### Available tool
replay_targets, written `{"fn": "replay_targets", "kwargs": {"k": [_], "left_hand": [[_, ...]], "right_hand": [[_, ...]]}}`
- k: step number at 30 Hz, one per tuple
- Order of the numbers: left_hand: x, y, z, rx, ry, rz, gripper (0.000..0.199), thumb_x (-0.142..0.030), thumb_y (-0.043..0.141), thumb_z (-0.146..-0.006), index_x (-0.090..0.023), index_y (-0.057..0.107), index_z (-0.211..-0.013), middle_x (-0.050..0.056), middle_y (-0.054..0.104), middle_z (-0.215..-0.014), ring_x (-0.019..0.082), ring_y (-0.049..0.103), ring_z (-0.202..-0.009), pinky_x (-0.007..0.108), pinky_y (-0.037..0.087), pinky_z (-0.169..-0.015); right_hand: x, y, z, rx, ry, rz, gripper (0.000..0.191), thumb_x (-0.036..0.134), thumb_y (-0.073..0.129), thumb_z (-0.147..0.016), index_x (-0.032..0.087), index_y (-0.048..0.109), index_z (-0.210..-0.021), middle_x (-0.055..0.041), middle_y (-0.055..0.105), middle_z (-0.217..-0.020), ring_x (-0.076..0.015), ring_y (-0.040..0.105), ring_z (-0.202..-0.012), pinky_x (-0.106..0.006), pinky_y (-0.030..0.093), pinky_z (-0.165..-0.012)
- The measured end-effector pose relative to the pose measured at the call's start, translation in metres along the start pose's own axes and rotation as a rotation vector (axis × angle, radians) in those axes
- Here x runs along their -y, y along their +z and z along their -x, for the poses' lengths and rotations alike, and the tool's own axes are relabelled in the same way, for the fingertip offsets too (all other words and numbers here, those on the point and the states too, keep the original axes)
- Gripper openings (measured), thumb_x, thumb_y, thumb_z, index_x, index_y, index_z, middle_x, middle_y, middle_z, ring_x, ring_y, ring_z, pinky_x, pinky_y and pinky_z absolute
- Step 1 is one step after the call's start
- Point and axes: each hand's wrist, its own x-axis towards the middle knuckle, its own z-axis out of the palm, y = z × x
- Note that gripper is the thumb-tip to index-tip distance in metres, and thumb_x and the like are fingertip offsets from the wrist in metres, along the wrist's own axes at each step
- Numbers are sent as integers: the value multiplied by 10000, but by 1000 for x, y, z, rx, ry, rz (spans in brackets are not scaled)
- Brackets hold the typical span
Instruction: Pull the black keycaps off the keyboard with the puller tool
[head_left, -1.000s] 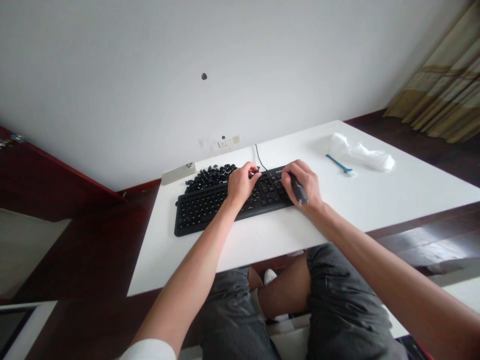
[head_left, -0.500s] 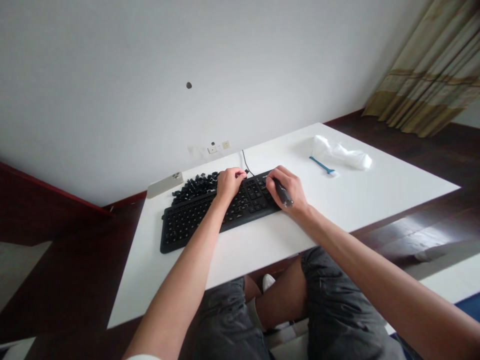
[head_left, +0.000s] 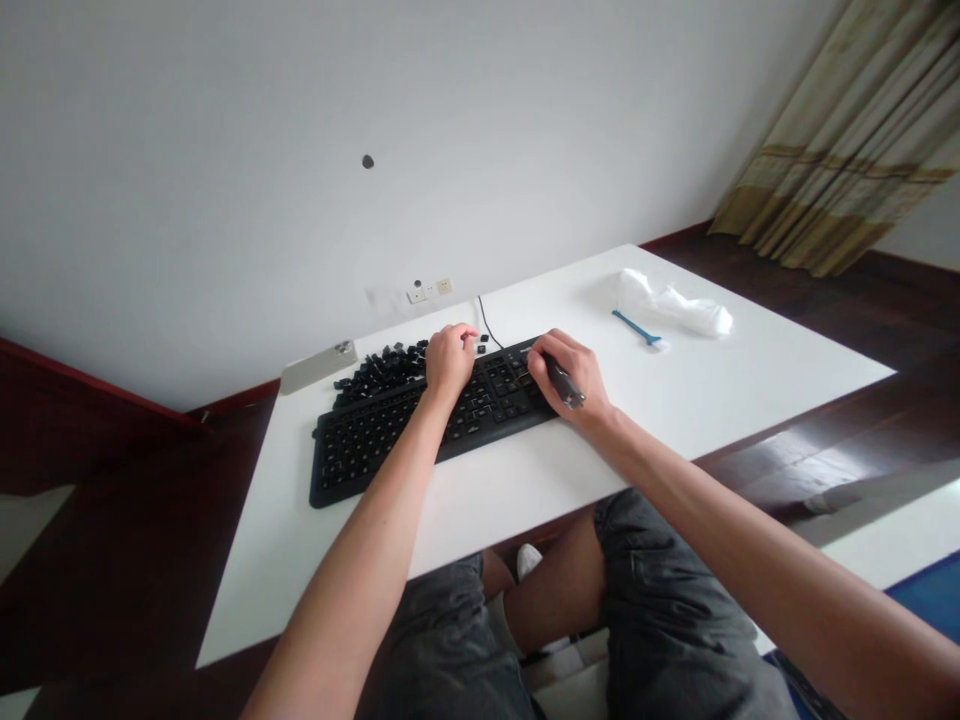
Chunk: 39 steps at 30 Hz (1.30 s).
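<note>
On the white table lies a black keyboard (head_left: 480, 412), with many keycaps off its left and middle part. My left hand (head_left: 448, 360) is above its back edge, fingers a little apart and no keycap visible in them. Two loose black keycaps (head_left: 482, 350) rest just right of its fingertips. A heap of black keycaps (head_left: 381, 371) spreads behind the keyboard, left of that hand. My right hand (head_left: 571, 375) is closed around a dark-handled tool (head_left: 564, 383) over the keyboard's right end. The tool's working tip is hidden by the fingers.
A phone-like slab with camera lenses (head_left: 319, 366) stands at the back left. A blue brush with white bristles (head_left: 636, 329) and a crumpled clear plastic bag (head_left: 675, 303) lie at the right. The keyboard cable (head_left: 489, 322) runs back toward the wall, near the sockets (head_left: 430, 291).
My left hand has let go of a keycap, which now lies behind the keyboard, and drawn slightly back to the left. My right hand keeps its hold on the tool. The view has shifted slightly.
</note>
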Motion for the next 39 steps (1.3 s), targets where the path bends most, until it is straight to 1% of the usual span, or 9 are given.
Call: {"fn": "replay_targets", "kwargs": {"k": [6,8,10,14,16,19,25,31,39], "left_hand": [[-2,-3,2,-14,24,-18,376,-35,507,-929,-239,818,-978,58,791,-1071,256,685,-993,358,521,-907],[-3,-8,4,4,34,-21,387,-15,510,-903,-239,824,-935,59,784,-1043,256,679,-986,362,524,-914],[-6,-17,8,14,70,6,388,-12,523,-896,-236,828,-980,58,773,-1065,236,678,-962,353,528,-927],[-10,-42,28,114,227,123,304,-111,585,-967,-257,812,-1106,36,753,-1115,178,678,-881,309,544,-892],[-11,-53,40,171,265,137,210,-190,639,-990,-260,811,-1087,33,747,-1061,178,682,-879,304,547,-867],[-12,-60,51,187,296,101,139,-291,750,-959,-250,802,-1081,38,724,-1002,207,686,-924,321,542,-863],[-27,-54,53,249,425,-19,312,-464,857,-866,-233,792,-1065,64,702,-1055,272,667,-1028,396,535,-950],[-35,-41,57,260,421,-33,164,-378,791,-928,-222,791,-978,58,699,-1002,261,667,-1003,385,538,-932],[-31,-36,53,307,387,83,158,-361,791,-935,-207,784,-970,45,711,-958,237,669,-929,355,527,-850]], "right_hand": [[0,1,0,-27,2,18,213,297,510,-1043,246,552,-840,-46,611,-835,-198,578,-723,-365,450,-690],[1,1,0,-37,-3,12,219,290,509,-1044,243,554,-836,-46,608,-829,-196,577,-721,-361,449,-686],[1,1,0,-60,-2,5,223,278,512,-1043,239,555,-828,-44,605,-820,-191,573,-710,-357,447,-678],[0,3,-1,-91,12,16,254,290,515,-1049,236,567,-807,-47,618,-811,-192,580,-699,-358,452,-672],[-1,4,0,-87,12,31,283,318,516,-1056,237,571,-790,-46,620,-794,-192,580,-686,-359,450,-662],[-3,4,1,-75,9,47,311,348,520,-1067,234,576,-783,-41,611,-782,-184,572,-671,-353,442,-654],[-3,4,-1,13,-20,64,307,363,529,-1074,226,601,-809,-54,623,-839,-191,581,-727,-354,459,-700],[-6,4,-6,142,-75,238,346,339,508,-1068,232,577,-746,-80,630,-780,-245,551,-802,-399,468,-807],[-7,1,-3,200,-51,296,392,344,502,-1049,242,481,-672,-77,602,-741,-237,514,-762,-375,426,-741]]}}
